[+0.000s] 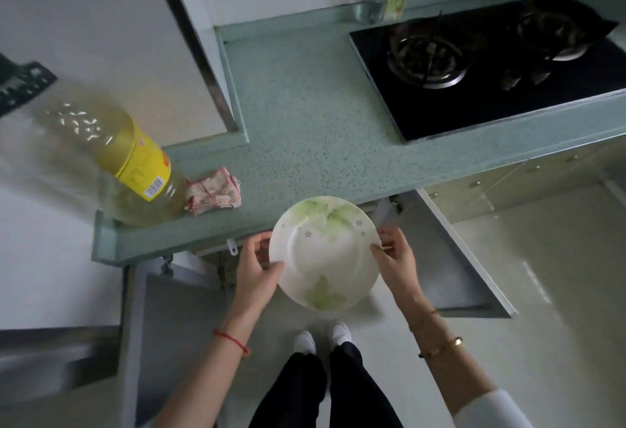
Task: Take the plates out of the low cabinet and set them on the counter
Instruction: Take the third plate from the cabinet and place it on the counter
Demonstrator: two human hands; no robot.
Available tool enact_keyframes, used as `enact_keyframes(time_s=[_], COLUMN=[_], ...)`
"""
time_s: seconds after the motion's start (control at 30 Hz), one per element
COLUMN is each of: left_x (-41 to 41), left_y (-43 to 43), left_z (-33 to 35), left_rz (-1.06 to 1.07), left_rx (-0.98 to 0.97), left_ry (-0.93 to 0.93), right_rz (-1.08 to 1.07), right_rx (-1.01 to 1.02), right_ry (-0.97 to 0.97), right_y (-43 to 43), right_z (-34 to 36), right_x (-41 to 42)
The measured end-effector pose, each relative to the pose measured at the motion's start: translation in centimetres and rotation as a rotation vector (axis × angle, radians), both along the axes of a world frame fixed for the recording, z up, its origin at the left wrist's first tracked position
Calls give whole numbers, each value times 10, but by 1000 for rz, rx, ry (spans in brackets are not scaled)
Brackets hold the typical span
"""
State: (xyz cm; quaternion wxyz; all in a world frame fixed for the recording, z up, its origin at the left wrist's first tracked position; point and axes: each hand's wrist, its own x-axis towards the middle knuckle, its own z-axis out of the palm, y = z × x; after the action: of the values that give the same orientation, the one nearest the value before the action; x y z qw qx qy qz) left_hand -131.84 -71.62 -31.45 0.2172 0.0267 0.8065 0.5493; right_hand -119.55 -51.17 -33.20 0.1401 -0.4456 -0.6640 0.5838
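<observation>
**A:** White plate (323, 253) with green leaf print, held level over the near edge of the counter (305, 129), partly past it above the floor. What's your grip?

**B:** My left hand (257, 266) is on the left rim, thumb on top, fingers curled under. My right hand (394, 256) pinches the right rim the same way. Both clamped on it.

**A:** Cabinet?

**B:** Both low cabinet doors hang open below the counter: right door (457, 258), left door (176, 326). Can't see inside.

**A:** Counter contents?

**B:** Oil bottle (135, 170) with a yellow label at the near left, a checked cloth (213, 195) just beside it. Black gas hob (491, 71) far right, well apart from the plate.
</observation>
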Motion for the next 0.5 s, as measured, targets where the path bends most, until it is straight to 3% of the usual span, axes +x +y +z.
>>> enact_keyframes(time_s=[0.5], left_x=[19], left_y=[80], left_z=[130], left_rz=[-405], left_rx=[135], left_ry=[21], right_rz=[-432], right_rx=[11], right_ry=[218], right_y=[9], right_z=[133], right_x=[103])
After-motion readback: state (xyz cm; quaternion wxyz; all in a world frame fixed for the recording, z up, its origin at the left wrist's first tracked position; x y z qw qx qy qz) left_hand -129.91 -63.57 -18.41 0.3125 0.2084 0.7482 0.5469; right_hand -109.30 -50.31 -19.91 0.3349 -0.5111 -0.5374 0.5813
